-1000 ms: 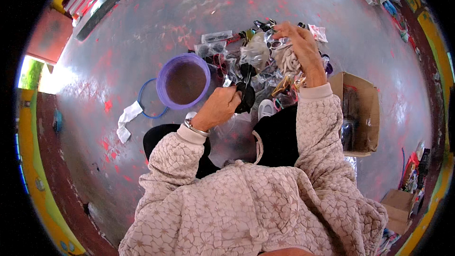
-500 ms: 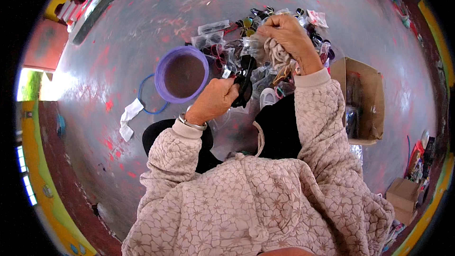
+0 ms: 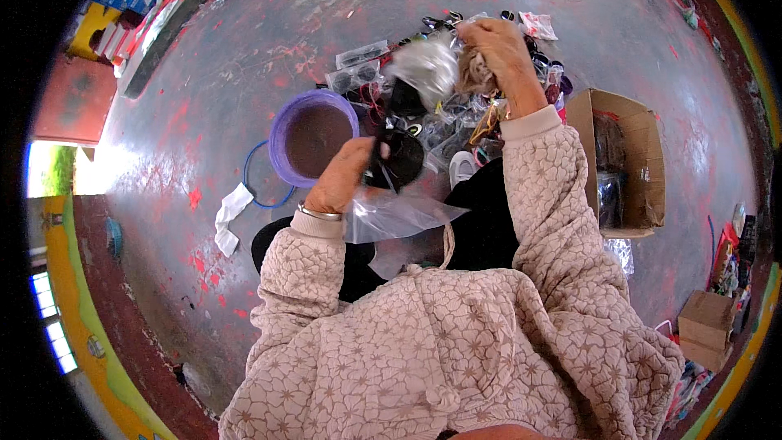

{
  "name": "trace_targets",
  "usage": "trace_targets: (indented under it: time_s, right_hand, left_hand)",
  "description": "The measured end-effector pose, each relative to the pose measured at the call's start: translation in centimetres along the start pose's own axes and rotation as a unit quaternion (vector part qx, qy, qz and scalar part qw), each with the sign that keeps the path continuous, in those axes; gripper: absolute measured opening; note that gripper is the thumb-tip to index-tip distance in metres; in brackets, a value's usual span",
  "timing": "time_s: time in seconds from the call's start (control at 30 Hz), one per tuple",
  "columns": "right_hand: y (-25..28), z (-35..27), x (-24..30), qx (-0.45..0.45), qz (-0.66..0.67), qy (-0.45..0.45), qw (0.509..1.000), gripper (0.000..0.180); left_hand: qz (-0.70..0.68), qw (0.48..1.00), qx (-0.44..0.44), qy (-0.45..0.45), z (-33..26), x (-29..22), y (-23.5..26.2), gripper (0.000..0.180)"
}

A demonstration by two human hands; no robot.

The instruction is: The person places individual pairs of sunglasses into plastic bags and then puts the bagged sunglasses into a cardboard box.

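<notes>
My left hand (image 3: 344, 173) is closed on a pair of black sunglasses (image 3: 399, 161), blurred by motion. My right hand (image 3: 503, 53) is up and to the right, with its fingers closed on a crumpled beige cloth (image 3: 474, 72). A clear plastic sleeve (image 3: 428, 69), smeared by motion, hangs between the two hands beside the cloth. Whether my right fingertips grip it too, I cannot tell. Beneath both hands spreads a heap of sunglasses in clear sleeves (image 3: 358, 76). Another clear plastic sheet (image 3: 399, 216) lies near my lap, below my left hand.
Left of the heap stands a purple basin (image 3: 279, 147) of brownish water, with a blue loop (image 3: 244, 167) and a white strip of cloth (image 3: 232, 216) beside it. An open cardboard box (image 3: 648, 171) holding wrapped dark items is on the right. One white shoe (image 3: 462, 167) shows below the heap.
The plastic sleeve now shows lifted and blurred between my hands. My left hand has shifted slightly left and down with the sunglasses, which have turned. My right hand still holds the cloth.
</notes>
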State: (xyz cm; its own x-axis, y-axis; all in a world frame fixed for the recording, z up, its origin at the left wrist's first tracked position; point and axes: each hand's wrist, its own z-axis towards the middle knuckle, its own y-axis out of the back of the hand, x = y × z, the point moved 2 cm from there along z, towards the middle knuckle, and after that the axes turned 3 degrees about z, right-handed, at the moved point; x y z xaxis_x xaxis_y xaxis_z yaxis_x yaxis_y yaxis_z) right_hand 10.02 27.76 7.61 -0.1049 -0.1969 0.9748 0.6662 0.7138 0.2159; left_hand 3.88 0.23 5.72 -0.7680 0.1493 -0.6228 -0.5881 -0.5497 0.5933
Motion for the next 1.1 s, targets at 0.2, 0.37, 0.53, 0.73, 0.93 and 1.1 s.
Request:
trace_targets:
  time_s: [0.2, 0.37, 0.53, 0.73, 0.93, 1.1]
  right_hand:
    - [-2.4, -2.1, 2.0, 0.112, 0.16, -0.1, 0.976, 0.048]
    - [-5.6, -3.9, 3.3, 0.187, 0.243, -0.104, 0.946, 0.034]
    - [-5.3, -3.6, 2.8, 0.113, 0.274, -0.099, 0.95, 0.022]
    - [-1.8, -1.9, 2.1, -0.002, 0.269, -0.042, 0.962, 0.012]
    - [2.9, 1.2, -0.9, -0.135, 0.277, -0.048, 0.95, 0.013]
    - [2.7, 1.2, -1.8, -0.058, 0.325, -0.058, 0.942, 0.014]
  left_hand:
    - [-0.731, 0.582, -0.043, 0.352, -0.1, 0.2, -1.0, 0.031]
    - [-0.21, 0.942, 0.023, 0.262, -1.7, 2.0, -0.9, 0.027]
    - [-0.148, 0.964, 0.035, 0.219, -1.6, 0.6, -1.8, 0.042]
    - [-0.253, 0.837, 0.147, 0.462, 1.8, -2.7, -1.1, 0.033]
    - [-0.181, 0.912, 0.096, 0.356, 0.5, -1.8, -1.6, 0.031]
    - [-0.217, 0.915, 0.052, 0.336, -0.4, 1.0, -2.3, 0.029]
